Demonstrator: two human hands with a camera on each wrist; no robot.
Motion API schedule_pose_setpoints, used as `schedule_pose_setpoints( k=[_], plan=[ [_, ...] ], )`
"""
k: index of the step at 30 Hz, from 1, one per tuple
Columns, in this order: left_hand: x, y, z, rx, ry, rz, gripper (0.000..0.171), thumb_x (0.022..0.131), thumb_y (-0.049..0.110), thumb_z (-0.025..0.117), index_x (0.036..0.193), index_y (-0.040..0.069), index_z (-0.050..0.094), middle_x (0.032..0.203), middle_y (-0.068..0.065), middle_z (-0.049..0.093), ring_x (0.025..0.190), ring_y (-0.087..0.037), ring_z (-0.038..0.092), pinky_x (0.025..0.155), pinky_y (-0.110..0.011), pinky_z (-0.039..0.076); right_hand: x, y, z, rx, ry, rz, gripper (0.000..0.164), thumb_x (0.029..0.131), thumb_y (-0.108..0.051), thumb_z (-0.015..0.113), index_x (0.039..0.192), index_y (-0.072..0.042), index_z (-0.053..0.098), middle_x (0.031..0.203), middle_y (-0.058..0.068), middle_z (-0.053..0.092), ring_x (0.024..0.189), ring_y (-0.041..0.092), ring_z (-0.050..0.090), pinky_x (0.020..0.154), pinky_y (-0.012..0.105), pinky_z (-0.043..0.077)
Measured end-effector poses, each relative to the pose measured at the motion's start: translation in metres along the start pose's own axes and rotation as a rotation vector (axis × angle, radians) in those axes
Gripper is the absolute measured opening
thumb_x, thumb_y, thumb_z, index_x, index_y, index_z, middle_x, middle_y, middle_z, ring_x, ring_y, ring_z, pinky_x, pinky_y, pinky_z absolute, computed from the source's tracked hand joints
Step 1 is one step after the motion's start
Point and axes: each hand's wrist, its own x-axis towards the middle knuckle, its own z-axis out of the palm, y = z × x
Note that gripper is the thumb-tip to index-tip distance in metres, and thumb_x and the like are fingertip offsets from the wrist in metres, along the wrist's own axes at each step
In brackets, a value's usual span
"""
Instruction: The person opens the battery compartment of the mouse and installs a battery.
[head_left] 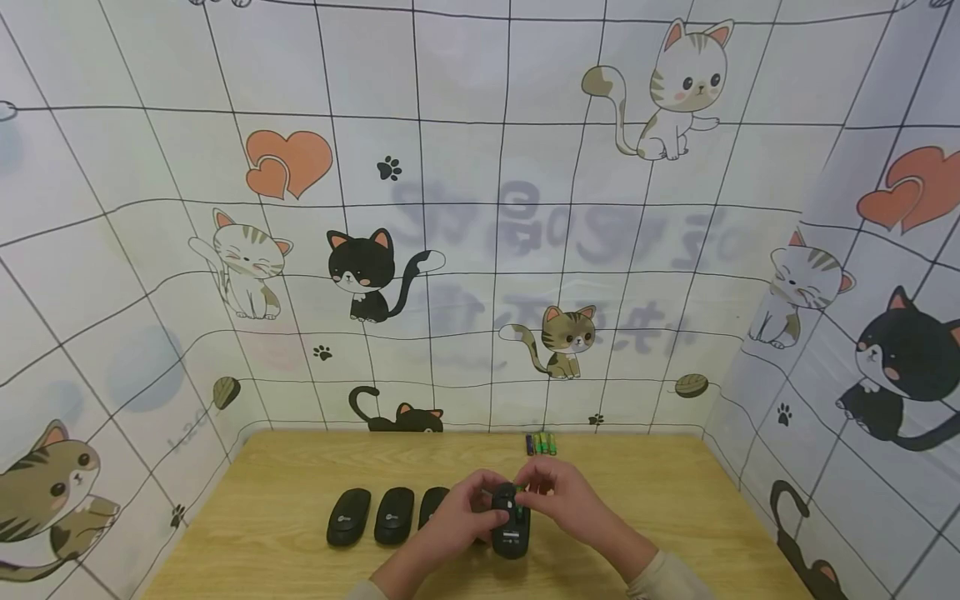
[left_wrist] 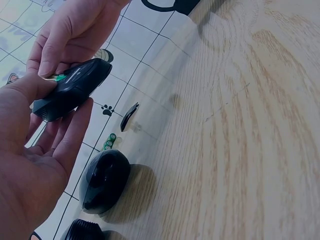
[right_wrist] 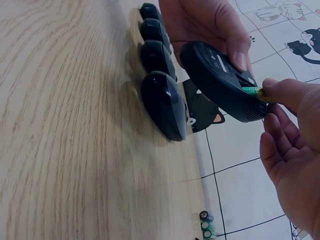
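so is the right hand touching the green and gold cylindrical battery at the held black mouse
Touching: the right wrist view shows the right hand against the battery, no gap at its gold end.

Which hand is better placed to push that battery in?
Probably the right hand: it holds the battery at the upturned mouse, while the left hand grips the mouse.

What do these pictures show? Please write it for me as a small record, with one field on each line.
Left hand: holds a black mouse, underside up
Right hand: holds a green battery at the open slot of that mouse
Row of mice: four, resting on the table
Loose batteries: a small group at the back of the table
Thin dark piece: seen in the left wrist view; cannot tell what it is
Table: light wood grain
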Motion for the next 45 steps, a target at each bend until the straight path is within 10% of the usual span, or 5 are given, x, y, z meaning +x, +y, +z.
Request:
schedule_pose_setpoints(
  k=[45],
  plan=[
    [0.0, 0.004, 0.002, 0.055, 0.097, 0.081, 0.041, 0.101, 0.009, 0.079, 0.14, 0.006, 0.065, 0.125, -0.011, 0.068, 0.111, -0.025, 0.066, 0.072, -0.04, 0.069, 0.001, 0.016, 0.01, 0.16, -0.002, 0.017, 0.011, 0.101, -0.011, 0.082, 0.111, -0.014, 0.08, 0.128, 0.011, 0.07, 0.119, 0.026, 0.07, 0.093, 0.035, 0.065]
  ],
)
